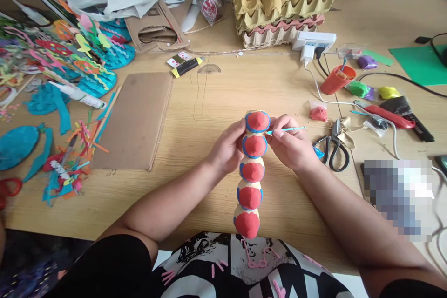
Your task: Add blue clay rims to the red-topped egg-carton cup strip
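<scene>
A strip of egg-carton cups (253, 172) runs up the middle of the head view, its bumps covered in red clay with blue bands round most of them. My left hand (230, 145) grips the far end of the strip from the left side, fingers wrapped behind it. On the opposite side, my right hand (291, 142) pinches a thin blue modelling tool (289, 129) between thumb and finger. The tool's tip is close to the gap between the two farthest bumps; whether it touches cannot be made out. Some right-hand fingers are hidden behind the hand.
Scissors (335, 146), a bag of red clay (318, 111) and an orange cup (338, 79) lie to the right, near a white cable. A cardboard sheet (132, 121) and blue paper crafts (101, 79) are on the left. Egg trays (279, 9) are stacked at the back.
</scene>
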`<state>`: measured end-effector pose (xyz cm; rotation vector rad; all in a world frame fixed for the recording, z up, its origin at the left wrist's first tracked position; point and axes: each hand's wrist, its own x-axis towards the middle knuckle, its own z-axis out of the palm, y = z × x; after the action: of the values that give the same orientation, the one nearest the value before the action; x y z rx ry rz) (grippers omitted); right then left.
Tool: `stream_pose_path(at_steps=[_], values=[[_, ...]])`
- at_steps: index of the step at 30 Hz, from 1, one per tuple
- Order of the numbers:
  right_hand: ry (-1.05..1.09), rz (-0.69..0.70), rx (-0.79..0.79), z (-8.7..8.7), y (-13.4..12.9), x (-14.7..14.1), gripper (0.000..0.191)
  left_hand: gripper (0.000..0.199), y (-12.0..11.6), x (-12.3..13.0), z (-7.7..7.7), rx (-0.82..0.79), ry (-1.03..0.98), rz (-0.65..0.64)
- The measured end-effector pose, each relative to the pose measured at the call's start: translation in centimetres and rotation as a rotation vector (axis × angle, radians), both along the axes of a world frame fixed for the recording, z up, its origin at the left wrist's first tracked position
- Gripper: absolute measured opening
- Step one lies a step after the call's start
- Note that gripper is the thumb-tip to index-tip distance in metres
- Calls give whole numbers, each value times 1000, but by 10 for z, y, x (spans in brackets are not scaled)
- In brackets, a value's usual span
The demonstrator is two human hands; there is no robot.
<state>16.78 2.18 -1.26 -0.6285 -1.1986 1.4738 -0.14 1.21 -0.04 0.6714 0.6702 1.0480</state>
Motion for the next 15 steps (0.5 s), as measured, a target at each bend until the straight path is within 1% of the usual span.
stream_pose_path(at_steps=[2, 4, 7, 9, 10, 12, 14, 15], values=[[-5, 22, 13, -3, 2, 2, 26, 42, -1, 0, -2, 15, 15, 52], [-72, -28, 47, -6, 4, 7, 23, 41, -2, 1, -2, 21, 52, 94], [-247, -202, 167, -6, 5, 15, 19, 38, -2, 1, 0, 35, 63, 165], [-358, -311, 281, 0, 4, 19, 16, 34, -1, 1, 0, 39, 63, 222], [-401, -340, 333, 5, 2, 20, 14, 33, 0, 2, 0, 44, 73, 248], [-477, -335, 415, 14, -1, 20, 10, 29, 1, 1, -2, 63, 108, 283], [-547, -294, 503, 22, -4, 19, 10, 27, 2, 1, -4, 83, 151, 292], [-572, -276, 520, 25, -5, 18, 10, 27, 2, 1, -4, 87, 171, 289]])
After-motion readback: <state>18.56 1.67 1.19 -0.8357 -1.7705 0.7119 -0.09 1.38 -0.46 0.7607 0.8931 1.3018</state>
